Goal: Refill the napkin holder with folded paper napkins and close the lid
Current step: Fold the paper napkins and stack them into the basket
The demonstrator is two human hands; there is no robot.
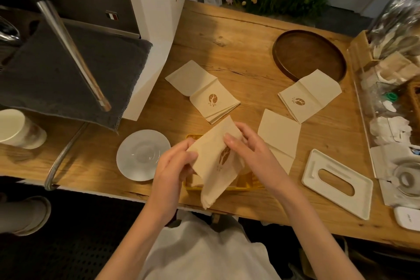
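Beneath the left hand [173,166], right hand [247,150] and napkins [216,166], holder [248,183] lies half-hidden.

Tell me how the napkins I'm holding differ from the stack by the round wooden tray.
The held napkins hang tilted, gripped by the left hand and right hand above the yellow holder; the tray-side stack lies flat on the table. The held napkins curve; the tray-side stack shows a straight crease. Both are beige with a brown logo.
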